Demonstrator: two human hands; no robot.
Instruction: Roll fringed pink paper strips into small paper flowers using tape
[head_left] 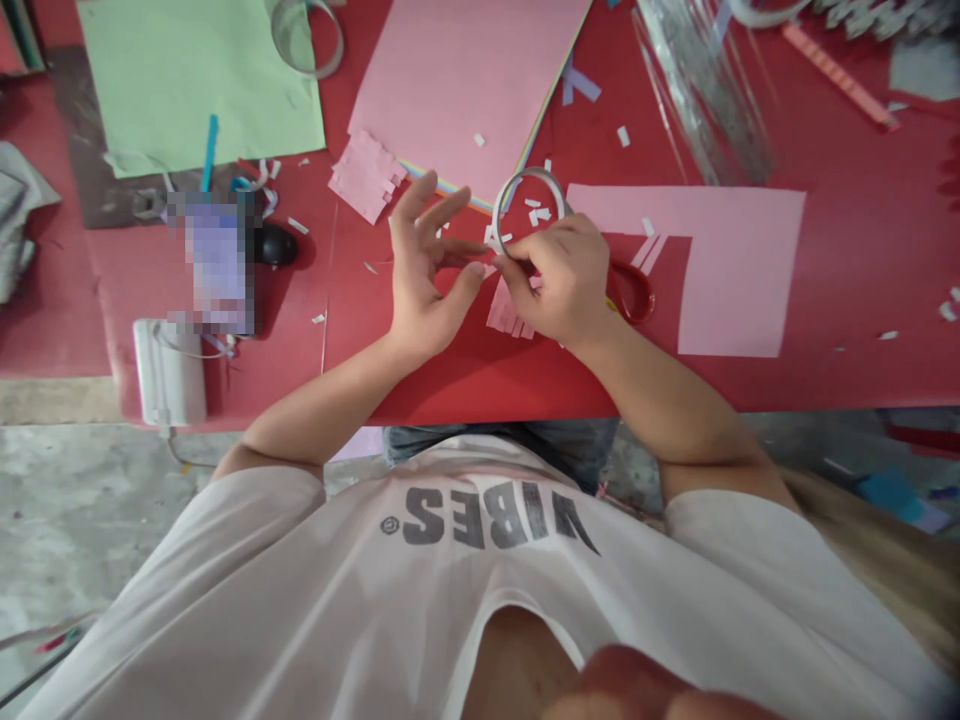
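Observation:
My right hand (559, 275) is closed, its fingers and thumb pinching the lower edge of a roll of tape (498, 210) that stands up as a pale ring. Facing it, my left hand (431, 275) has its fingers spread, with the thumb and index tips close to the tape. A small pink scrap lies by those tips; whether they touch it is unclear. Partly under my right hand is a pink paper piece (508, 312) with slits cut along its lower edge. Red-handled scissors (637, 292) lie beside my right wrist, their blades hidden.
A pink sheet (739, 280) with a cut-out corner lies at right. Farther back are stacked coloured paper (465, 90), a notched pink piece (366, 178), a green sheet (202, 90) and another tape roll (334, 45). A white power bank (169, 375) sits at the table's front-left edge.

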